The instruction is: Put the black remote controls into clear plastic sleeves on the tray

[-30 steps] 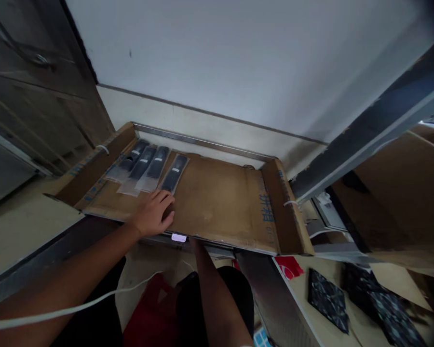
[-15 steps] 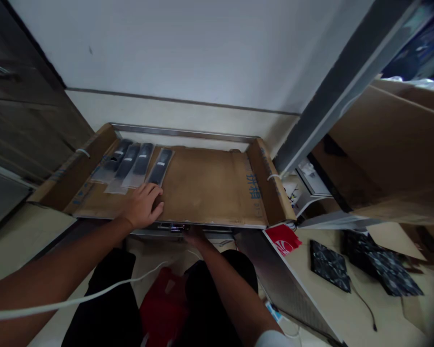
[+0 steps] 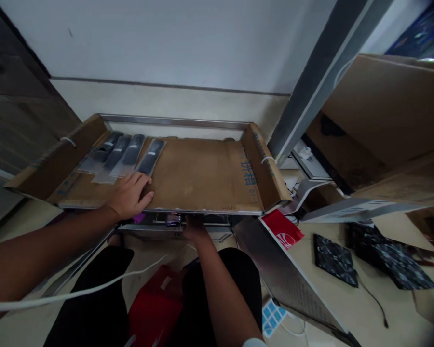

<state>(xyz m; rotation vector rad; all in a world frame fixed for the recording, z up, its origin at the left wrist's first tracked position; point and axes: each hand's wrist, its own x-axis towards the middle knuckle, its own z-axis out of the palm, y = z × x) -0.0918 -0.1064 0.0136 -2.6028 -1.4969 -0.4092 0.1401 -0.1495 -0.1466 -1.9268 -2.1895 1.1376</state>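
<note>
My left hand (image 3: 130, 193) lies on the front of a cardboard-lined tray (image 3: 198, 176), its fingers stretched out. Their tips touch or lie just beside the lower end of a clear plastic bag (image 3: 151, 155) with a long black item and a white label inside. Several similar bags (image 3: 117, 153) lie side by side to its left. My right hand (image 3: 195, 229) reaches in under the tray's front edge, and its fingers are hidden there. A lit phone (image 3: 173, 219) sits just left of that hand; whether they touch is unclear.
A metal panel (image 3: 285, 270) slants down at the right, with a red cloth (image 3: 282, 229) at its top. Black patterned flat items (image 3: 334, 260) lie beyond it. A large cardboard box (image 3: 394, 130) stands right. A white cable (image 3: 94, 290) crosses below my left arm.
The view has shifted slightly, so the tray sits higher and further left. More of the phone shows below the tray edge. Both hands keep nearly the same places.
</note>
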